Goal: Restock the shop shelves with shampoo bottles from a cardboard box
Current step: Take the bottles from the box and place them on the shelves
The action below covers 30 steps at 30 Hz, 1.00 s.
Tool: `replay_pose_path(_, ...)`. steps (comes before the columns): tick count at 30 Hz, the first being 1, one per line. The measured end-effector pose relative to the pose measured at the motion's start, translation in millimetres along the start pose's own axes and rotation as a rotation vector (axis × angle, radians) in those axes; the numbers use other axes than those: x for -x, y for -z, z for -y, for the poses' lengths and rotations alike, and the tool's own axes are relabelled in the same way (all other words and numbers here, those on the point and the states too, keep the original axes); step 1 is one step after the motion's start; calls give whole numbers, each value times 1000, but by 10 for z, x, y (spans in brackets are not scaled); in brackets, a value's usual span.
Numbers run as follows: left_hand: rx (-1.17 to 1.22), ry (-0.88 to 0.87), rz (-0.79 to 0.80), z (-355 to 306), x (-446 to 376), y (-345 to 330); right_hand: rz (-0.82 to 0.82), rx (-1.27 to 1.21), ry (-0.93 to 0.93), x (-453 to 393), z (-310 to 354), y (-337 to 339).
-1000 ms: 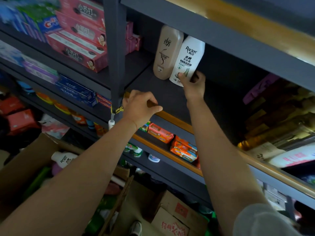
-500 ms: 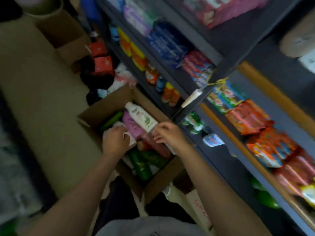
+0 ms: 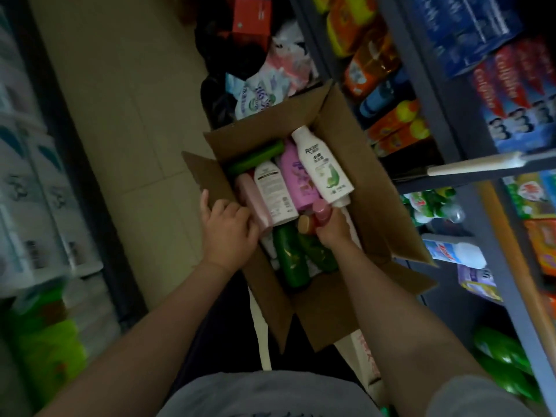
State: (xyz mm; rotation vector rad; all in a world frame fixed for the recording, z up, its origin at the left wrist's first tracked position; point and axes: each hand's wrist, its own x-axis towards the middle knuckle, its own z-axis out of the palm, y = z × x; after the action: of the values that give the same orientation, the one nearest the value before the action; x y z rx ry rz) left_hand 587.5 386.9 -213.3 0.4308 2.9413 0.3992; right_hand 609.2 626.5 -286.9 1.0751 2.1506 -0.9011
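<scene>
Reaching into the cardboard box (image 3: 376, 206), the right hand (image 3: 332, 228) grips a pink-capped bottle (image 3: 322, 213), while the left hand (image 3: 228, 227) curls around a pale pink bottle (image 3: 251, 194). Beyond both hands lies a white shampoo bottle (image 3: 322, 167); two green bottles (image 3: 291, 260) lie between the wrists.

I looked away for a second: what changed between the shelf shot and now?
Both hands left the shelf and came down into the cardboard box. The right hand released the white shelf bottle and now grips a pink-capped bottle; the left hand holds a pale pink bottle.
</scene>
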Motion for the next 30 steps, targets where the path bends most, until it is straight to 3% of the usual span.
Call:
replay_pose_path(4,23,-38,-52,-41,-41,-21,-84,3,-7,-58,18,-72)
replay_pose_path(9,57,-70,-20,-197,-160,-9,-105,32,161,43,-67,58)
replay_pose_path(15,191,-84,210,-445,-359,201,-169,-423,110,573,-152,806)
replay_pose_path(18,471,-132,374,-825,-480,531,-102,-687,182,974,-161,1235)
replay_pose_path(20,497,-250,445,-1139,-493,711,-64,-818,285,1255,-103,1504)
replay_pose_path(23,500,-346,396,-1639,-406,962,-48,-982,428,1705,26,1911)
replay_pose_path(26,772,-270,425,-2096,-284,1260,-144,-1020,467,2139,47,2336)
replay_pose_path(30,1489,10,752,-2646,-78,1687,-225,-971,570,2573,-256,2764)
